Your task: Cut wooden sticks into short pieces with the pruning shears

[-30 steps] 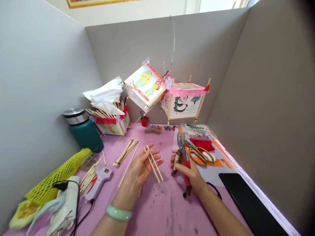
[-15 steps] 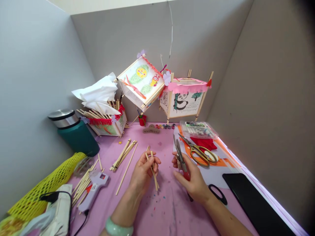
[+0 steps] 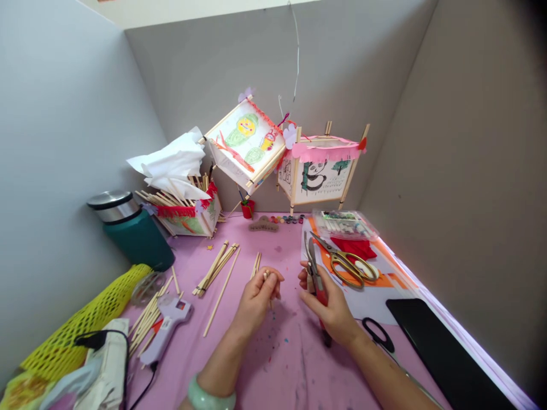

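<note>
Gripping red-handled pruning shears in the right hand, pinching short wooden sticks in the closed left hand, holding both over the pink table.

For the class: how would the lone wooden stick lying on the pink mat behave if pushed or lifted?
The wooden stick looks thin and straight, so probably light and stiff. Lying loose on the pink mat, it would likely slide or roll when pushed. So slender, it might snap if bent hard.
</note>
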The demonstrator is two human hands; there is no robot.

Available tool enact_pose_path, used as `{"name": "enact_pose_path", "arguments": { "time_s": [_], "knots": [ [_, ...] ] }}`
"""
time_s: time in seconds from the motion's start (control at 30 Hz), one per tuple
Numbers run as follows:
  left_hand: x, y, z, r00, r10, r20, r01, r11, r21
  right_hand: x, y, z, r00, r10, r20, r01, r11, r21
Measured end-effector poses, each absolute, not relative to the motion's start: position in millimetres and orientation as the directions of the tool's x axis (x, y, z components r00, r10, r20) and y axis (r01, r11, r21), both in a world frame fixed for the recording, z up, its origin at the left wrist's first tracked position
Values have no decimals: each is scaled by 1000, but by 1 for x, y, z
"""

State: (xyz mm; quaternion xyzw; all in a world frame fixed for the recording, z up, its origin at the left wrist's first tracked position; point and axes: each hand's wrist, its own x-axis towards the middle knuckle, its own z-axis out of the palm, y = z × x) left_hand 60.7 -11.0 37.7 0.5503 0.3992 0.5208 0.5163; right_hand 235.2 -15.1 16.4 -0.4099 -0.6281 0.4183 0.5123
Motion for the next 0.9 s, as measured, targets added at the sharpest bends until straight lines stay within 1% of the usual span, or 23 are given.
{"name": "enact_pose_path", "arguments": {
  "time_s": [0.1, 0.2, 0.27, 0.37, 0.53, 0.6, 0.67, 0.73, 0.8, 0.83, 0.87, 0.9],
  "knots": [
    [58, -11, 38, 89, 978, 189, -165, -172, 971, 236, -14, 15, -127, 948, 291, 56, 299, -952],
    [58, -10, 36, 125, 984, 127, -114, -113, 987, 236, -14, 14, -131, 951, 279, 51, 287, -956],
    [59, -9, 35, 132, 983, 126, -107, -112, 988, 235, -15, 15, -131, 951, 281, 64, 290, -955],
    [62, -9, 33, 88, 981, 170, -194, -150, 969, 235, -15, 15, -127, 949, 289, 76, 300, -951],
    [64, -7, 36, 123, 989, 76, -165, -55, 985, 235, -15, 16, -140, 948, 286, 84, 299, -951],
    [58, -6, 42, 74, 992, 101, -242, -80, 967, 236, -14, 15, -141, 949, 283, 91, 297, -950],
    [47, -4, 49, -13, 993, 117, -324, -115, 939, 236, -14, 14, -142, 948, 286, 90, 300, -950],
    [33, -3, 56, -99, 991, 85, -329, -113, 937, 236, -14, 14, -147, 945, 293, 93, 308, -947],
    [18, -2, 61, -169, 985, 16, -224, -54, 973, 236, -15, 14, -149, 942, 301, 108, 318, -942],
    [12, -2, 62, -203, 979, -16, -121, -9, 993, 236, -15, 14, -149, 940, 306, 118, 324, -939],
    [7, -3, 62, -244, 969, -26, 20, 32, 999, 235, -15, 15, -148, 939, 312, 127, 331, -935],
    [4, -3, 61, -278, 961, -10, 191, 66, 979, 235, -15, 15, -148, 937, 317, 136, 337, -932]
  ]
}}
